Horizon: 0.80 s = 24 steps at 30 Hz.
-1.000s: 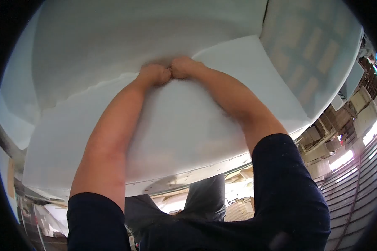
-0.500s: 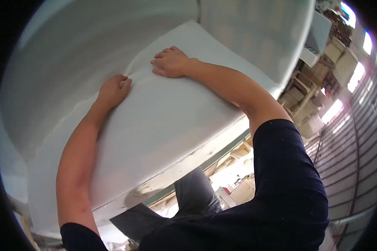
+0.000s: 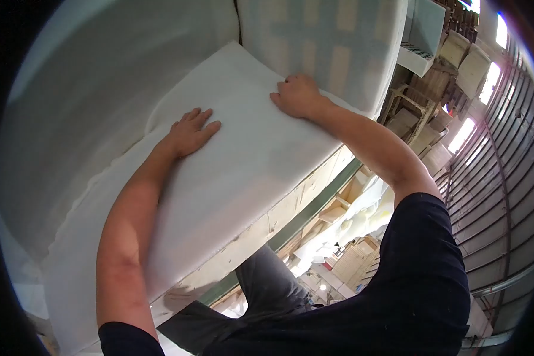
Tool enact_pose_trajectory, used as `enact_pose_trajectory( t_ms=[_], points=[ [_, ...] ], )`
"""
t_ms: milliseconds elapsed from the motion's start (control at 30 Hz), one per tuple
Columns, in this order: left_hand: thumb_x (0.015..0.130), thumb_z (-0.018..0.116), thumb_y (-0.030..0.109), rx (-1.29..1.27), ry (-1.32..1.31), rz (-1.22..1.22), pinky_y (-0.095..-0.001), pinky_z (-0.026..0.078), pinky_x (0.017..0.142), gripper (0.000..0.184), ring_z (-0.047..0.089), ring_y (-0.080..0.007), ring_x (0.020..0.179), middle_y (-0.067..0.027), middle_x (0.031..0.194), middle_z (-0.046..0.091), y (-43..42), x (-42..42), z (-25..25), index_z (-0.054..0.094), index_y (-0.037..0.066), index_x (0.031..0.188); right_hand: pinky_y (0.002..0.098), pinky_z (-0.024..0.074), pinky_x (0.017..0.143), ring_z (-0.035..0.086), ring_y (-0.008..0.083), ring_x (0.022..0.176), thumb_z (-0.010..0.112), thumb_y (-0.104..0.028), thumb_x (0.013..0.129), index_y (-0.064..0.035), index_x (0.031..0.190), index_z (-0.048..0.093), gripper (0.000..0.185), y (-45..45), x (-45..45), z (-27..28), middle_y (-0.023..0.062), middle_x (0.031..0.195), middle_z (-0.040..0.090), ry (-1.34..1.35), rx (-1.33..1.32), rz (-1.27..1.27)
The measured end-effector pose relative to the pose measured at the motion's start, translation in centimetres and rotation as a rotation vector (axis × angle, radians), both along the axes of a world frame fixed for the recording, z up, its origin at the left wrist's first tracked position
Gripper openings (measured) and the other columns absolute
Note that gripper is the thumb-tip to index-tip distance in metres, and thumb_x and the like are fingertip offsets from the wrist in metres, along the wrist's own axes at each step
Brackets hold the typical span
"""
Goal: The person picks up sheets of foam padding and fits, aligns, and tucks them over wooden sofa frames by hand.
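A large white sheet of foam or padding (image 3: 219,184) lies over the seat of a sofa-like frame. My left hand (image 3: 190,133) rests flat on it, fingers stretched out and a little apart. At the sheet's far right edge, beside the upright side panel (image 3: 338,53), my right hand (image 3: 301,97) has its fingers curled and closed on the sheet. Its fingertips are partly hidden. Along the back, the sheet's edge runs uneven against the padded grey-white backrest (image 3: 118,77).
Below the seat's front runs a pale wooden rail (image 3: 243,252) with a green strip under it. My legs (image 3: 270,276) stand close to this edge. To the right are stacked wooden frames (image 3: 421,113) and a corrugated wall (image 3: 486,196).
My right hand has moved right to the sheet's edge and its fingers have curled. The left hand has shifted right and flattened out. The view has turned slightly.
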<state>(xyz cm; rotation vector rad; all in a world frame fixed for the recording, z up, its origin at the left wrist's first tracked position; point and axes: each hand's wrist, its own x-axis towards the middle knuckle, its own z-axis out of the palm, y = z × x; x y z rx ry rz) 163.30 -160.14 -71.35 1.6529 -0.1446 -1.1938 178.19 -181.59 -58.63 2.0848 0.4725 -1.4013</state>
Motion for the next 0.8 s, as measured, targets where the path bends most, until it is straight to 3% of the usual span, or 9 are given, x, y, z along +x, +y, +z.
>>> enact_pose_trajectory(
  t_ms=[100,200,300,400,500,600,700,733,800],
  points=[
    [0.087,0.032,0.063,-0.046,0.028,0.033,-0.0496,0.019,0.11,0.074,0.021,-0.0313,0.138,-0.0164,0.149,0.024,-0.3,0.2,-0.6,0.034,0.013,0.142,0.0439,0.0433,0.091,0.056,0.0341,0.104,0.042,-0.037,0.091,-0.0007,0.094,0.067,0.044,0.0,-0.2,-0.1,0.0218,0.112,0.058,-0.007,0.039,0.083],
    [0.087,0.033,0.062,0.099,-0.067,0.044,-0.0497,0.021,0.109,0.074,0.024,-0.0317,0.137,-0.0166,0.148,0.026,-0.3,0.6,-1.3,0.036,0.011,0.14,0.0432,0.0421,0.093,0.054,0.0334,0.109,0.04,-0.041,0.092,-0.0016,0.106,0.064,0.047,3.4,1.0,-1.3,0.021,0.117,0.056,0.097,-0.07,0.002],
    [0.087,0.038,0.059,0.156,-0.073,0.082,-0.0405,0.021,0.111,0.072,0.023,-0.0321,0.137,-0.0184,0.147,0.027,-0.9,0.5,-1.5,0.038,0.008,0.138,0.0433,0.0397,0.096,0.05,0.0333,0.114,0.04,-0.046,0.091,-0.0074,0.119,0.057,0.051,2.9,-0.7,-7.5,0.0195,0.123,0.053,-0.015,0.495,0.081],
    [0.086,0.041,0.058,0.087,0.007,0.082,-0.0434,0.022,0.11,0.071,0.028,-0.0304,0.135,-0.017,0.145,0.032,-1.0,0.8,-2.3,0.042,0.006,0.136,0.0441,0.0382,0.098,0.047,0.0315,0.118,0.042,-0.05,0.09,-0.0167,0.128,0.051,0.052,3.5,-1.7,-12.0,0.0163,0.127,0.051,0.222,0.37,0.122],
    [0.086,0.043,0.054,0.055,0.083,0.058,-0.0461,0.026,0.106,0.068,0.036,-0.0299,0.13,-0.0156,0.14,0.04,-0.7,1.8,-3.2,0.046,0.004,0.132,0.0429,0.0376,0.099,0.047,0.0315,0.118,0.039,-0.048,0.091,-0.0184,0.128,0.051,0.049,2.6,-1.2,-12.9,0.0158,0.126,0.051,0.323,0.249,-0.164],
    [0.085,0.046,0.046,0.19,-0.154,0.13,-0.046,0.033,0.101,0.059,0.042,-0.0296,0.123,-0.0159,0.132,0.047,-0.7,1.0,-3.1,0.05,0.003,0.126,0.0427,0.0373,0.1,0.047,0.0312,0.118,0.042,-0.045,0.09,-0.0182,0.128,0.051,0.047,3.7,-2.1,-13.2,0.0158,0.126,0.052,0.273,0.28,-0.023],
    [0.085,0.044,0.044,0.487,-0.322,0.232,-0.0461,0.036,0.097,0.055,0.045,-0.0266,0.119,-0.0158,0.125,0.051,-0.5,-0.6,-3.3,0.055,0.002,0.119,0.0423,0.0384,0.099,0.049,0.0322,0.116,0.045,-0.04,0.088,-0.0169,0.129,0.05,0.047,5.7,-3.7,-14.9,0.0152,0.125,0.052,0.27,0.816,-0.012],
    [0.085,0.043,0.044,0.61,-0.377,0.265,-0.0462,0.036,0.097,0.055,0.046,-0.0252,0.118,-0.0157,0.123,0.052,-0.4,-1.1,-3.2,0.057,0.001,0.117,0.0424,0.039,0.098,0.05,0.0322,0.115,0.046,-0.039,0.088,-0.0159,0.128,0.051,0.047,6.2,-4.8,-15.2,0.0151,0.124,0.053,0.256,0.799,-0.004],
    [0.085,0.045,0.042,0.572,-0.278,0.263,-0.0455,0.035,0.099,0.056,0.047,-0.0302,0.118,-0.0194,0.123,0.052,-0.3,-1.1,-2.8,0.055,-0.002,0.119,0.0428,0.04,0.097,0.052,0.0322,0.112,0.048,-0.038,0.087,-0.0139,0.125,0.053,0.046,8.1,-4.9,-16.1,0.015,0.122,0.054,0.2,0.78,0.041]
  ],
)
